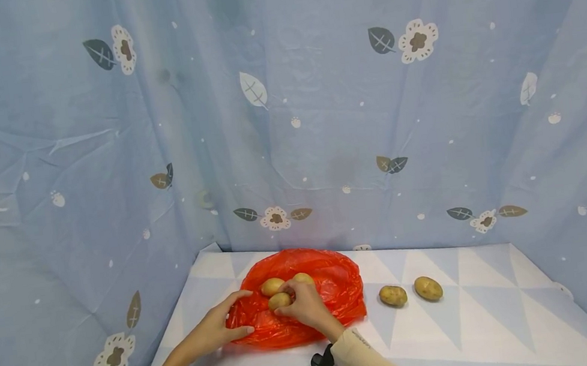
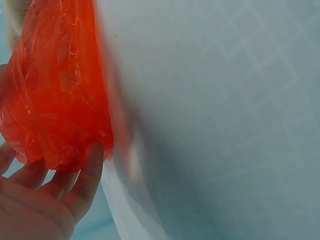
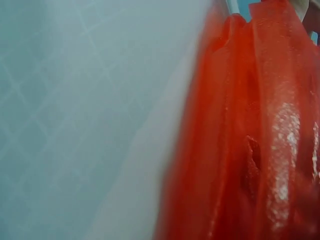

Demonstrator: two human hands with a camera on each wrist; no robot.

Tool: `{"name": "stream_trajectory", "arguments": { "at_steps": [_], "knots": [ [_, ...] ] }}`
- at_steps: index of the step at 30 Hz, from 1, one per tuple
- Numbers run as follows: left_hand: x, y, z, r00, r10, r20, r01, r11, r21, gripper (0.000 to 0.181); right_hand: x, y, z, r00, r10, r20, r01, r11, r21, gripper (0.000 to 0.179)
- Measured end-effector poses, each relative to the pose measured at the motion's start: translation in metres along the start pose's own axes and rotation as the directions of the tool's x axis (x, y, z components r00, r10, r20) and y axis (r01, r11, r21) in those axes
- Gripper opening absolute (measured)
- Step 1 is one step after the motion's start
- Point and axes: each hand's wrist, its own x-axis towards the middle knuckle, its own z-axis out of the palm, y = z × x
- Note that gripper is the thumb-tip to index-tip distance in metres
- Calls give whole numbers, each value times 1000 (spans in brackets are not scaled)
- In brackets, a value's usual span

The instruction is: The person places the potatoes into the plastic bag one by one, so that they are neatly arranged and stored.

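Observation:
A red plastic bag (image 1: 340,304) lies spread wide at the back left of the table, its crinkled side filling much of both wrist views. Inside it sit two potatoes (image 1: 271,287) (image 1: 303,278). My right hand (image 1: 309,307) reaches over the bag and pinches another potato (image 1: 280,300) between thumb and fingers, right by those two. At the bag's left edge rests my left hand (image 1: 221,326), thumb and fingers spread apart. The left wrist view shows its fingers (image 2: 89,172) fairly straight against the red plastic.
Two more potatoes (image 1: 393,296) (image 1: 428,288) lie on the patterned tablecloth (image 1: 483,318) to the right of the bag. Blue curtains (image 1: 318,114) with flowers and leaves hang behind the table and along its left and right sides.

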Motion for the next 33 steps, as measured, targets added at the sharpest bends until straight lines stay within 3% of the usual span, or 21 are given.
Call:
{"name": "stream_trajectory", "arguments": {
  "at_steps": [9, 22, 27, 33],
  "knots": [
    [1, 1, 0, 1000, -14, 4, 14, 1000, -7, 72, 1, 2, 8, 1000, 6, 18, -7, 999, 46, 34],
    [1, -1, 2, 999, -43, -10, 43, 999, -1, 72, 0, -2, 8, 998, -11, 57, 11, 1000, -6, 38],
    [2, -1, 1, 999, -44, -15, 44, 999, -7, 72, 1, 1, 3, 998, -15, 62, 16, 1000, -21, 38],
    [1, -1, 0, 999, -46, -11, 46, 999, -5, 72, -3, -1, -14, 997, -42, 64, 38, 997, 65, 36]
  ]
}}
